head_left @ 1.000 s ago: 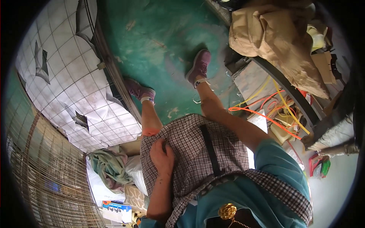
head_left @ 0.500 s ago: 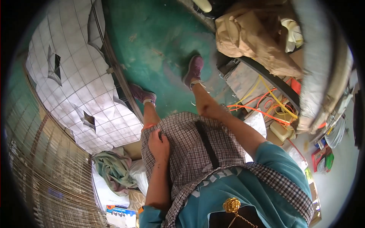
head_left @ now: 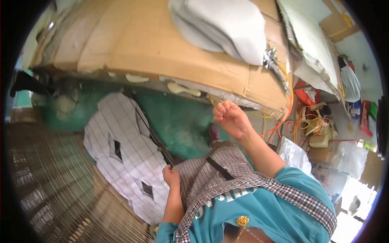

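My right hand (head_left: 231, 120) is raised at the near edge of a cardboard-covered table (head_left: 162, 48), its fingers curled in. Just beyond its knuckles is a brush (head_left: 183, 90) with a pale handle and tan bristles, along the table edge. Whether the fingers hold anything is hidden. Lower down, my left hand (head_left: 171, 177) is closed beside the checked apron (head_left: 214, 170), close to the end of a dark rack bar; what it grips, if anything, does not show. A wire rack holding a white cut sheet (head_left: 121, 133) with dark openings stands left of that hand.
Pale grey sheets (head_left: 223, 28) are stacked on the table, with a metal spray gun (head_left: 276, 71) and orange hose beside them. Tangled hoses and a yellowish container (head_left: 319, 139) sit at right. Stacked wire racks (head_left: 52, 182) fill the lower left. The floor (head_left: 174, 117) is green.
My view has swung up from the floor to the table. The right hand has risen to the table edge. The left hand has moved off the apron's front to its side, near the rack.
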The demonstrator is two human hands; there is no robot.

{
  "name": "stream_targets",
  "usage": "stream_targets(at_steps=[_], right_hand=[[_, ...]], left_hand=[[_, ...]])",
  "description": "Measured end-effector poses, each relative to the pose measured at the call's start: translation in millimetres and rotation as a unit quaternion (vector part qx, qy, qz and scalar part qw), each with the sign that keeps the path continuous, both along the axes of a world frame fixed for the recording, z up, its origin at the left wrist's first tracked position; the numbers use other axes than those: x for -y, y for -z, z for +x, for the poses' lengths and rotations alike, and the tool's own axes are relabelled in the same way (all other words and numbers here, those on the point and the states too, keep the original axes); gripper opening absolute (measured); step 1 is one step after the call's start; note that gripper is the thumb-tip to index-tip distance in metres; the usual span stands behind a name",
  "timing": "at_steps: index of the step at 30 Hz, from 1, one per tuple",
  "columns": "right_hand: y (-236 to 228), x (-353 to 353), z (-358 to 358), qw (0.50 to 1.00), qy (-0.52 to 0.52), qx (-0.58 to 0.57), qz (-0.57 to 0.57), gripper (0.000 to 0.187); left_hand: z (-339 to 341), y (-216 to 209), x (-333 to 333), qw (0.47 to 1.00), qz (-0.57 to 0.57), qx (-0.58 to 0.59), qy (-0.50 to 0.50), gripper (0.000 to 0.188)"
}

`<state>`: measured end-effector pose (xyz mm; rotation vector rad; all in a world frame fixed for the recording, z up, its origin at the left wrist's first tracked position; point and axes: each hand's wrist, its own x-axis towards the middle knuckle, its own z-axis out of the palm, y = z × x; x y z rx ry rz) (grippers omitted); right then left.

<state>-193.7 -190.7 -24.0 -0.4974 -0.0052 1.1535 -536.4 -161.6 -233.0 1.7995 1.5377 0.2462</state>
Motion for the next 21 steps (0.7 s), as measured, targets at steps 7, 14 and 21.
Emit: stream_targets(at_steps=[7, 14, 21], right_hand=[[-33, 4, 35, 0.993, 0.078, 0.082, -0.042, 0.016], [14, 14, 154, 0.597, 0.038, 0.694, -0.402, 0.028], [3, 79, 200, 0.384, -0.172, 0.817, -0.394, 0.056]], left_hand=[[-58, -48, -90, 0.995, 0.061, -0.072, -0.009, 0.027], [30, -92, -117, 0.992, 0.047, -0.03, -0.11, 0.025], [333, -183, -156, 0.979, 0.015, 0.195, 0.053, 0.023]])
